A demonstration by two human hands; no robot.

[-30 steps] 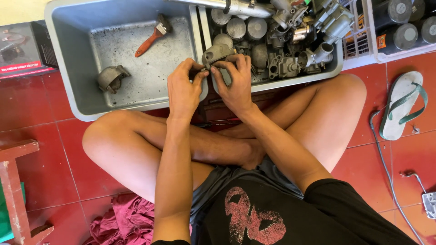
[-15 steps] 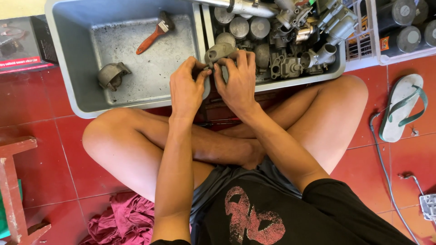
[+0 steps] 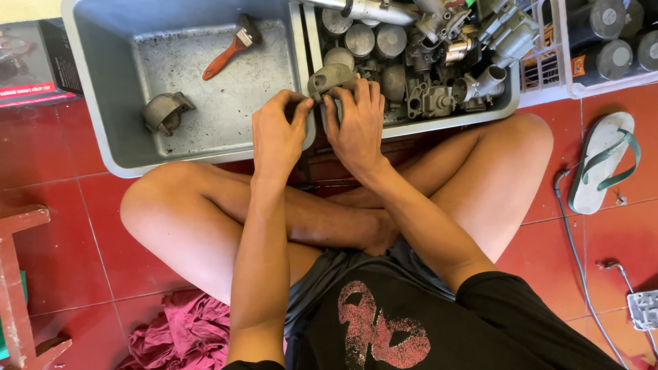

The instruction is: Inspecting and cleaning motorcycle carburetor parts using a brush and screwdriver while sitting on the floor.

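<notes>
Both hands grip one grey metal part (image 3: 327, 79) at 12 o'clock, over tray edge: left hand (image 3: 277, 133) at its left, right hand (image 3: 356, 123) at right. Red-handled brush (image 3: 229, 49) at 11 o'clock in grey tub (image 3: 103, 82).

Wearing black T-shirt (image 3: 439, 329) w/ dark red graphic print, dark grey shorts (image 3: 329, 274); bare arms & legs, no sleeves showing.

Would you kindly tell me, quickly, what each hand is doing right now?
Left hand: closed on the grey metal part.
Right hand: closed on the same part.
</notes>
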